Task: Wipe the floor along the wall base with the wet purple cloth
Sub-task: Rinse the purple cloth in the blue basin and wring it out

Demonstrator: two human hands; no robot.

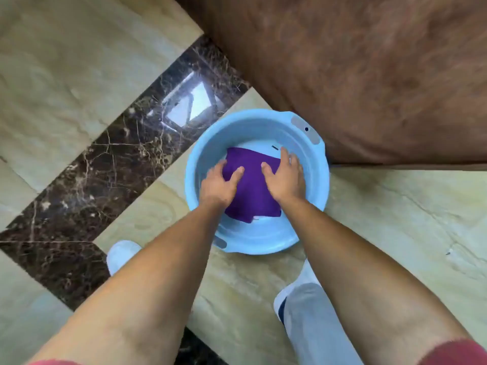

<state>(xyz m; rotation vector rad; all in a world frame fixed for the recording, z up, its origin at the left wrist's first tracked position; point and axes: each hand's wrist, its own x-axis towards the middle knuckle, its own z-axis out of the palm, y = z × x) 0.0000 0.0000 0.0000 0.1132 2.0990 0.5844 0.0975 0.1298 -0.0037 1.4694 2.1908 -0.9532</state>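
Note:
The purple cloth lies spread in the bottom of a light blue basin on the floor. Both of my hands are inside the basin, on top of the cloth. My left hand presses on its left edge with the fingers curled over the border. On the cloth's right side rests my right hand, fingers together and pointing away from me. The basin stands right against the base of a brown wooden wall panel. Whether there is water in the basin is hard to tell.
The floor is glossy beige tile crossed by a dark brown marble strip running diagonally to the left of the basin. My feet in white shoes stand just in front of the basin, the right leg in light grey trousers.

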